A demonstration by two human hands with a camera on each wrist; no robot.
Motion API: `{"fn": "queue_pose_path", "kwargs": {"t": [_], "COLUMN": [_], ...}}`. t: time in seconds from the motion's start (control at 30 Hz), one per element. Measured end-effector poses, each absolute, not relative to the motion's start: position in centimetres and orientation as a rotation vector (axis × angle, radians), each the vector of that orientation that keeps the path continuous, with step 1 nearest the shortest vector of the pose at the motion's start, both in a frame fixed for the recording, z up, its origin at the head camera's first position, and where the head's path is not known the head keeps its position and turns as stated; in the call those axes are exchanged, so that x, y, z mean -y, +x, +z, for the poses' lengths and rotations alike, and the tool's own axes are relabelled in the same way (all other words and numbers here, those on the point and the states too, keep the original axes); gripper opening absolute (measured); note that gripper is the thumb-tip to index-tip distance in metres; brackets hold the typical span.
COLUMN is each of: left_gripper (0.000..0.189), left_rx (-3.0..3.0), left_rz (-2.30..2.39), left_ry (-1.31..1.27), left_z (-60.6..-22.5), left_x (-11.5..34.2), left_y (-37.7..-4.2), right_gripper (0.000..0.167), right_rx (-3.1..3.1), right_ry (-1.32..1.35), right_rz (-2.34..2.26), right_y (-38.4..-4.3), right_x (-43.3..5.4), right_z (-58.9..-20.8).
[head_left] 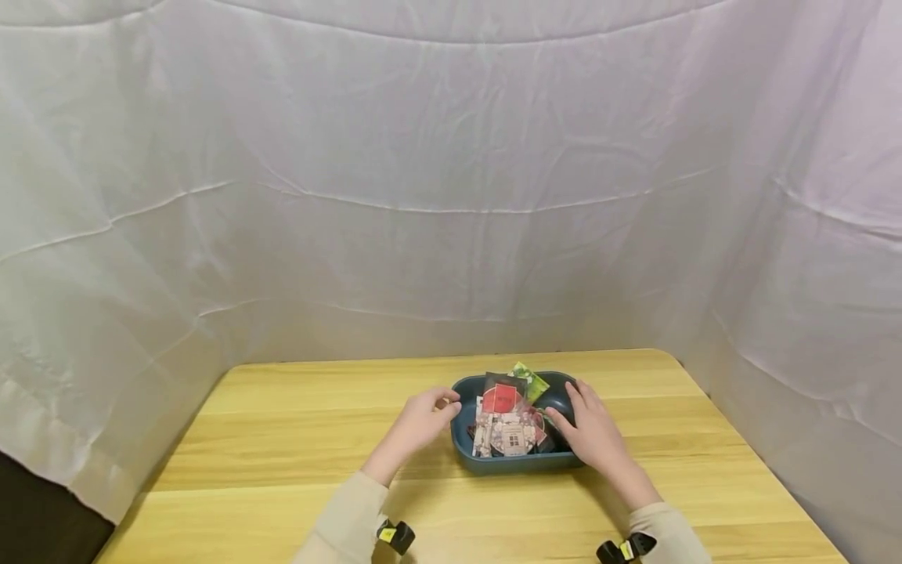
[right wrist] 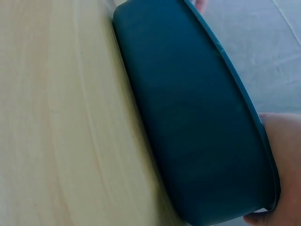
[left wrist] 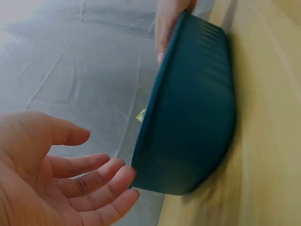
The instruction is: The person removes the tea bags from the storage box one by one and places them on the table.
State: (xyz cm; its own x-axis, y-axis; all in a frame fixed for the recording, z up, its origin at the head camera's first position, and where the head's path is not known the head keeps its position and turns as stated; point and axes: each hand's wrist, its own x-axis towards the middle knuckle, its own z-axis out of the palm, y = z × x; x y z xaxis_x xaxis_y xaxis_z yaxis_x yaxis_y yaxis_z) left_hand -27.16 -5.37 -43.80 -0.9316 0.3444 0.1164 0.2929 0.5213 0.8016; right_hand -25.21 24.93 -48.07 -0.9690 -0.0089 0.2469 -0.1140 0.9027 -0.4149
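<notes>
A dark blue-green plastic bin (head_left: 465,462) with rounded corners sits on the table, filled with small packets. Among them are a white-and-pink patterned packet (head_left: 513,439), a black packet with a red label (head_left: 500,398) and a green packet (head_left: 533,384) poking over the far rim. My left hand (head_left: 423,423) is at the bin's left end, fingers loosely bent and holding nothing, fingertips right at the rim in the left wrist view. At the opposite end my right hand (head_left: 595,431) grips the rim, thumb over the inside; part of it shows in the right wrist view (right wrist: 287,165).
The light wood table (head_left: 282,439) extends to both sides of the bin. Pale grey cloth (head_left: 451,258) hangs behind it and along both sides. A dark patch (head_left: 42,517) shows below the cloth at the lower left.
</notes>
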Motion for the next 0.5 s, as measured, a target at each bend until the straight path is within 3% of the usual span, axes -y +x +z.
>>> {"fn": "queue_pose_path", "kwargs": {"t": [0.5], "left_gripper": [0.033], "left_rx": [-2.664], "left_rz": [1.329], "left_ry": [0.627], "left_z": [-43.7], "left_x": [1.8], "left_y": [-31.7], "right_gripper": [0.071], "right_rx": [2.839], "right_ry": [0.075], "right_rz": [0.644], "right_y": [-24.8], "right_x": [-24.7], "right_z": [-47.9]}}
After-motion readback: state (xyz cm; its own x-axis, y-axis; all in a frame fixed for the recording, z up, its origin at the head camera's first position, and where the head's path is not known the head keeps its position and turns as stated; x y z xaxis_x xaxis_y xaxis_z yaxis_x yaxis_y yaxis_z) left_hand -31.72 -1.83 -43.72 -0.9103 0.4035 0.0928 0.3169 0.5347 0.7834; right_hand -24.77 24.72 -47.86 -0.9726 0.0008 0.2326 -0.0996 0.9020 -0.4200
